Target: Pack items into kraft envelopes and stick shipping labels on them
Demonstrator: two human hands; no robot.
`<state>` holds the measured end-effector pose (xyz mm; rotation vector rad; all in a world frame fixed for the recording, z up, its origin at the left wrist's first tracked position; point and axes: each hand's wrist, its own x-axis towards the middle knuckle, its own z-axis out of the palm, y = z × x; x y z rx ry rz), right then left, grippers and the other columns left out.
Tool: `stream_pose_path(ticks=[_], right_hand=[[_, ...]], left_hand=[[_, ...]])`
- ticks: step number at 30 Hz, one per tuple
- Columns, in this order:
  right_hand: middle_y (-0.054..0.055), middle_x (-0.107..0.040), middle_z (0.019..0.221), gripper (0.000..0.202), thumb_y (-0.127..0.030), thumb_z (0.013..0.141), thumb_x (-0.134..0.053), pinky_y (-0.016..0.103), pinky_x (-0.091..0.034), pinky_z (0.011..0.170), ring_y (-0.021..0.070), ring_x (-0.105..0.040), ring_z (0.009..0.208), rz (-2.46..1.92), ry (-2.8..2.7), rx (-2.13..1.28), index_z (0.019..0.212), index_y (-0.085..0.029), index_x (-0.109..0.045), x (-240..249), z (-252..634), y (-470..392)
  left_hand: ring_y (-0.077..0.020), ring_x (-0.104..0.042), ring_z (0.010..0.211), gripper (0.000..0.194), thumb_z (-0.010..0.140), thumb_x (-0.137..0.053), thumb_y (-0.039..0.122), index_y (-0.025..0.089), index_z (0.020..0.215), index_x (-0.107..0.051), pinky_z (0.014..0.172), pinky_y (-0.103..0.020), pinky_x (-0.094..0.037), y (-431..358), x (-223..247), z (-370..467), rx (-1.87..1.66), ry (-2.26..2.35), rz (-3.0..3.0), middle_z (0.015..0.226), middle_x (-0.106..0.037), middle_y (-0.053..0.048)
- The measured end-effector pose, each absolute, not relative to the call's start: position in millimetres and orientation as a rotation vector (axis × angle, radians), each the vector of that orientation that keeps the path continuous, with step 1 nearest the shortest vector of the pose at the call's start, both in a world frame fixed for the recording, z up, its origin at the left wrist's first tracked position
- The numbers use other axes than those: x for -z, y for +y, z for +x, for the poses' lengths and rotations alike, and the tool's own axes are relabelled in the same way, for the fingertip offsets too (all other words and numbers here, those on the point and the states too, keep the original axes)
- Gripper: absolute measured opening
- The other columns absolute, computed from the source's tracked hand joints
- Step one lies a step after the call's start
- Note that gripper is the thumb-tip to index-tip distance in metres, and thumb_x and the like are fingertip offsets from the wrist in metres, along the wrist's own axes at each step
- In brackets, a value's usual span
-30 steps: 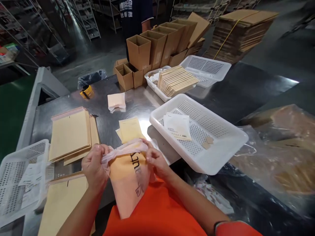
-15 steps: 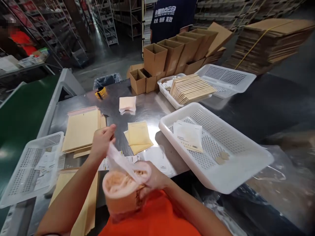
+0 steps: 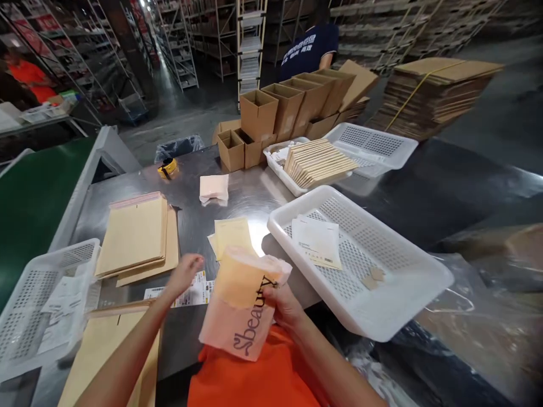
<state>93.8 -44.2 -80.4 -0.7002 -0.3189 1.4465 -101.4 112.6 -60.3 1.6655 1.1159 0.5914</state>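
Head view, pouch: the peach lettered pouch is held up at the near side, before the orange shirt, left of the white basket.
Right hand: the right hand pinches the pouch's right edge, thumb on the lettered face.
Left hand: the left hand is apart, left of the pouch; its fingers look bunched, but whether they press together I cannot tell.
Pouch feel: probably light, soft and padded, its thin wrap perhaps slippery; fragility unclear.
Pouch hold: broad, gentle grip on both side edges, sparing the film.
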Motion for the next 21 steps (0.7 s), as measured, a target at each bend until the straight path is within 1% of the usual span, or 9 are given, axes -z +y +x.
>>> stream_pose_path(ticks=[2,4,6,8,10,12,15,19,21], right_hand=[[0.006,-0.073,0.103,0.067,-0.032,0.053,-0.088,0.040,-0.055,0.084,0.0269,-0.069,0.094,-0.704,-0.436,-1.511,0.113,-0.022,-0.063,74,93,-40],[0.008,-0.072,0.107,0.065,-0.037,0.055,-0.088,0.040,-0.053,0.088,0.0278,-0.067,0.099,-0.665,-0.567,-1.623,0.112,-0.020,-0.063,69,87,-34],[0.009,-0.070,0.111,0.067,-0.045,0.055,-0.087,0.041,-0.050,0.093,0.0282,-0.064,0.104,-0.643,-0.649,-1.669,0.112,-0.020,-0.062,69,79,-30],[0.011,-0.070,0.111,0.068,-0.059,0.060,-0.080,0.041,-0.049,0.094,0.0282,-0.063,0.106,-0.666,-0.614,-1.655,0.112,-0.019,-0.062,73,72,-28],[0.012,-0.071,0.107,0.065,-0.068,0.071,-0.066,0.042,-0.049,0.094,0.0278,-0.064,0.105,-0.712,-0.475,-1.655,0.110,-0.016,-0.064,82,69,-30],[0.012,-0.072,0.101,0.062,-0.070,0.082,-0.051,0.044,-0.050,0.093,0.0275,-0.066,0.102,-0.745,-0.284,-1.700,0.110,-0.016,-0.064,89,69,-33],[0.012,-0.073,0.097,0.061,-0.067,0.086,-0.046,0.046,-0.050,0.093,0.0281,-0.067,0.100,-0.763,-0.048,-1.729,0.114,-0.014,-0.062,92,74,-37],[0.012,-0.073,0.091,0.050,-0.055,0.090,-0.045,0.044,-0.050,0.092,0.0273,-0.068,0.095,-0.762,0.117,-1.669,0.109,-0.012,-0.063,96,78,-37],[0.012,-0.073,0.085,0.047,-0.052,0.091,-0.044,0.043,-0.051,0.089,0.0271,-0.069,0.091,-0.788,0.144,-1.654,0.102,-0.011,-0.065,104,78,-36]], left_hand=[[-0.0222,-0.064,0.095,0.057,0.080,-0.053,0.063,0.016,0.112,-0.061,0.078,-0.036,-0.054,120,37,-112,-0.508,0.976,1.605,0.114,-0.064,-0.014],[-0.0258,-0.061,0.108,0.073,0.070,-0.066,0.061,0.022,0.130,-0.051,0.089,-0.037,-0.051,117,8,-109,-0.296,0.771,1.686,0.130,-0.058,-0.014],[-0.0271,-0.063,0.104,0.077,0.061,-0.077,0.052,0.027,0.130,-0.053,0.088,-0.037,-0.050,106,-17,-95,0.006,0.639,1.940,0.124,-0.063,-0.010],[-0.0283,-0.065,0.097,0.074,0.061,-0.079,0.048,0.028,0.127,-0.055,0.083,-0.037,-0.051,93,-29,-80,0.216,0.593,2.121,0.115,-0.069,-0.007],[-0.0314,-0.064,0.102,0.080,0.063,-0.076,0.047,0.026,0.135,-0.048,0.084,-0.039,-0.051,84,-28,-70,0.291,0.595,2.131,0.121,-0.067,-0.009],[-0.0339,-0.060,0.113,0.096,0.065,-0.076,0.046,0.022,0.146,-0.031,0.092,-0.042,-0.049,82,-17,-68,0.338,0.631,2.027,0.135,-0.059,-0.014],[-0.0336,-0.053,0.124,0.107,0.067,-0.076,0.042,0.022,0.152,-0.014,0.101,-0.046,-0.044,89,6,-75,0.374,0.626,1.792,0.146,-0.047,-0.015],[-0.0325,-0.053,0.124,0.089,0.070,-0.075,0.037,0.026,0.146,-0.032,0.101,-0.045,-0.046,95,24,-86,0.334,0.468,1.385,0.144,-0.051,-0.009],[-0.0333,-0.054,0.123,0.086,0.069,-0.076,0.035,0.027,0.145,-0.035,0.099,-0.046,-0.047,94,24,-89,0.334,0.475,1.319,0.140,-0.055,-0.008]])
